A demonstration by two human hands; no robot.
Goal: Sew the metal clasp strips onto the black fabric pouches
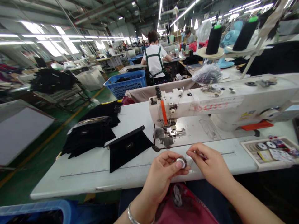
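Above the table's front edge, my left hand pinches a small round bobbin with a pale metallic face between thumb and fingers. Close on its right, my right hand has its thumb and forefinger pressed together. Whatever sits in that pinch is too fine to make out; it may be thread. Beyond both hands stands a white sewing machine, with its needle area and metal plate just behind them. A black fabric piece with a small label lies flat left of the plate.
Stacked black pieces cover the table's left end. At right, a tray holds bobbins and small items. Black thread cones stand behind the machine. A blue basket and a seated person are ahead; another blue bin is lower left.
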